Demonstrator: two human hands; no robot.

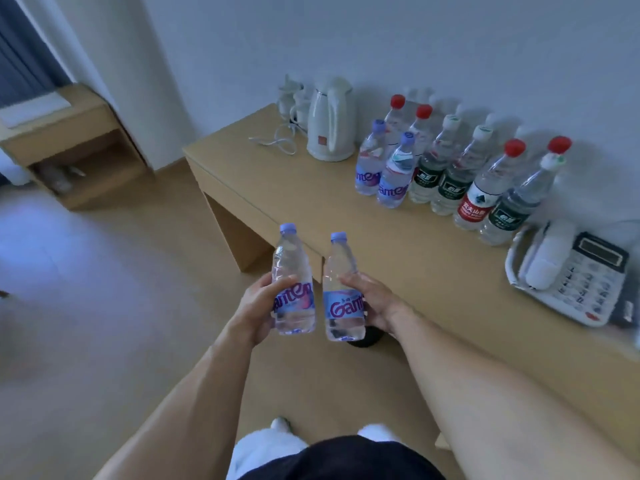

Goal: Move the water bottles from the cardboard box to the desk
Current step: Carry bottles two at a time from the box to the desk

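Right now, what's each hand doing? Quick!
Left hand: grips a purple-capped water bottle, upright.
Right hand: grips another purple-capped bottle, upright.

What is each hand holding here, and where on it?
Left hand grips one purple-capped bottle around its labelled lower body; right hand grips another likewise.

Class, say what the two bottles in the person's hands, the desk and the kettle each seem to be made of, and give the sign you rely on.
Left-hand bottle and right-hand bottle: clear plastic, see-through walls, glossy printed labels. Desk: probably wood-look laminate, pale, matt, even-toned. Kettle: likely smooth cream plastic with a soft sheen.
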